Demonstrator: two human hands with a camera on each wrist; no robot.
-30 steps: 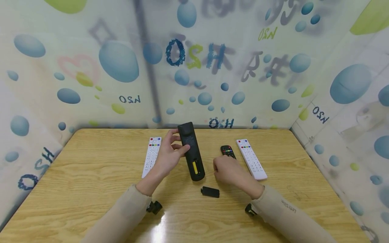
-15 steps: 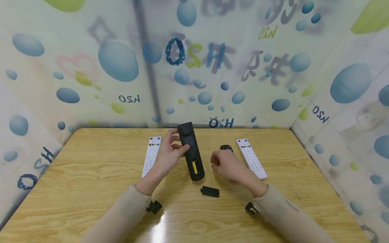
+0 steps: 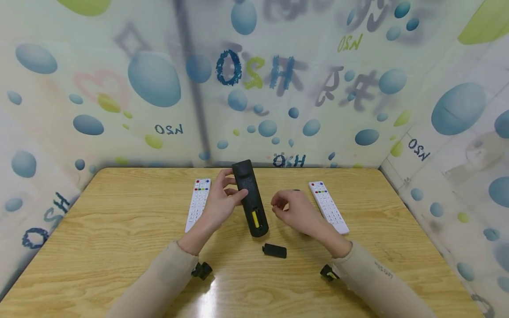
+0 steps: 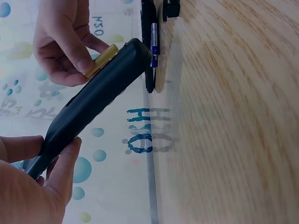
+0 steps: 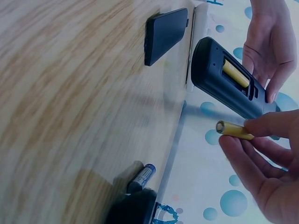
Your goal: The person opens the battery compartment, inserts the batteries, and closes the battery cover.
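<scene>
My left hand (image 3: 220, 198) grips the upper part of a black remote control (image 3: 250, 198), its back and uncovered battery compartment facing me. One yellow battery (image 5: 236, 73) lies in the compartment, with a dark slot beside it. My right hand (image 3: 300, 214) is just right of the remote and pinches a second yellow battery (image 5: 235, 130) between thumb and fingers, as the right wrist view shows. In the head view that battery is hidden by the fingers. The black battery cover (image 3: 275, 251) lies on the table below the remote.
White remotes lie to the left (image 3: 197, 205) and right (image 3: 328, 207) of the hands. A smaller black remote (image 3: 296, 190) is mostly hidden behind my right hand. Near it lies a blue-and-silver battery (image 5: 142, 176). The wooden table (image 3: 119, 229) ends at a patterned backdrop.
My right hand has risen slightly and shifted left toward the held remote, covering more of the small black remote. My left hand and its remote have stayed in place.
</scene>
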